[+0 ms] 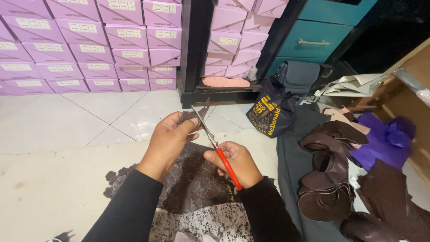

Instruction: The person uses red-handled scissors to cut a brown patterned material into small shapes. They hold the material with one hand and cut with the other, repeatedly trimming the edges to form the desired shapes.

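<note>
Small dark brown leather piece, jagged, between open red-handled scissors

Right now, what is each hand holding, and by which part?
The right hand holds the red-handled scissors by their handles. The left hand pinches a small dark brown leather piece by its lower edge, at the blades.

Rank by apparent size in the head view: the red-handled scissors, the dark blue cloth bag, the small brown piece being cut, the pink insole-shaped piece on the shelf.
1. Dark blue cloth bag
2. Red-handled scissors, near the camera, so unsure
3. Pink insole-shaped piece
4. Small brown piece in the left hand
</note>
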